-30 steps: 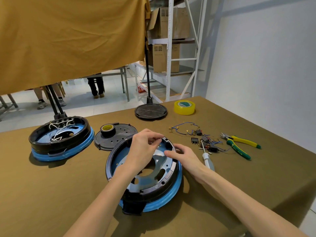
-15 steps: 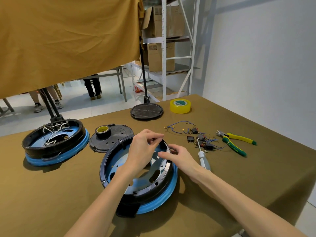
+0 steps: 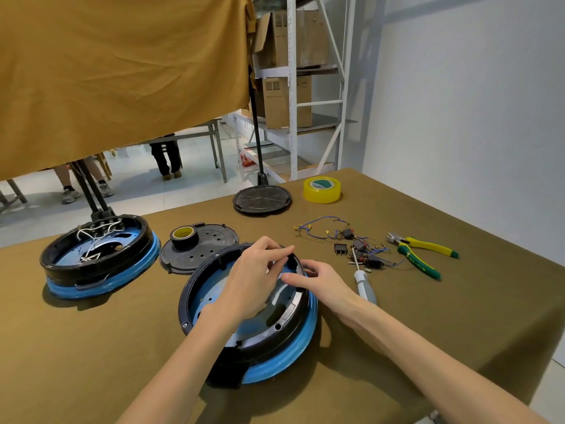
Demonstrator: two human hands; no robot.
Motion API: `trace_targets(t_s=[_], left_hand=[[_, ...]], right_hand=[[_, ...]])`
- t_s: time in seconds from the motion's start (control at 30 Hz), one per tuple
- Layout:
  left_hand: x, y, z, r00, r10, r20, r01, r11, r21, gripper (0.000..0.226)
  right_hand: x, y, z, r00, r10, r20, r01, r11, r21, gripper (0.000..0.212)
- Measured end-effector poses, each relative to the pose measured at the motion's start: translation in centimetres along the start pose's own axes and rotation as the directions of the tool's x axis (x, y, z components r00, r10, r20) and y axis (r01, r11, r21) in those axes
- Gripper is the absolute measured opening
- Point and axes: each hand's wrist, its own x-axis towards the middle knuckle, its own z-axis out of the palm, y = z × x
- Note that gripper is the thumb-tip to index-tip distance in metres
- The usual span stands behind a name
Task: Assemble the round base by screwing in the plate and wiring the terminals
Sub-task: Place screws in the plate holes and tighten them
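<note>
Olive table (image 3: 428,332), hands (image 3: 253,280) inside round base (image 3: 284,356)

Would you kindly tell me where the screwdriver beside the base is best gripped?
Grip the screwdriver by its grey handle, coming from above on the right. It lies flat, handle nearest the right hand, with its thin shaft pointing into the clutter of small parts.

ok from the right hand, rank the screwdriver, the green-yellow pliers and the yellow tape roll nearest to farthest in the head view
Measured from the right hand:
1. Screwdriver, lying just to its right beside the base.
2. Green-yellow pliers, farther right, past the pile of wires.
3. Yellow tape roll, at the table's far edge, straight beyond the hand.
</note>
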Motion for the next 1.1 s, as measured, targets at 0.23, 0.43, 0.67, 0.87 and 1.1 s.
trace_targets(t_s=[0.23,0.43,0.67,0.87,1.1], left_hand=[[0.4,0.0,-0.2,0.995,-0.045,-0.084,0.035,0.992,-0.119,0.032],[1.0,0.1,-0.6,0.993,-0.014,-0.114,0.000,0.993,-0.120,0.025],[1.4,0.0,-0.7,0.988,-0.007,-0.154,-0.016,0.989,-0.145,0.021],[1.3,-0.1,-1.2,0.991,0.029,-0.133,-0.043,0.994,-0.101,0.019],[2.8,0.3,-2.7,0.992,0.118,0.035,-0.120,0.988,0.097,0.025]], right_hand=[[0.4,-0.2,0.1,0.998,-0.055,-0.015,0.055,0.998,-0.028,0.084],[0.3,-0.4,0.2,0.999,-0.053,-0.001,0.052,0.997,-0.065,0.081],[-0.1,-0.2,0.0,1.000,-0.018,-0.010,0.017,0.998,-0.063,0.078],[0.0,-0.1,0.0,1.000,-0.023,-0.014,0.022,0.995,-0.092,0.075],[0.4,-0.4,0.4,0.999,-0.022,-0.038,0.017,0.994,-0.107,0.062]])
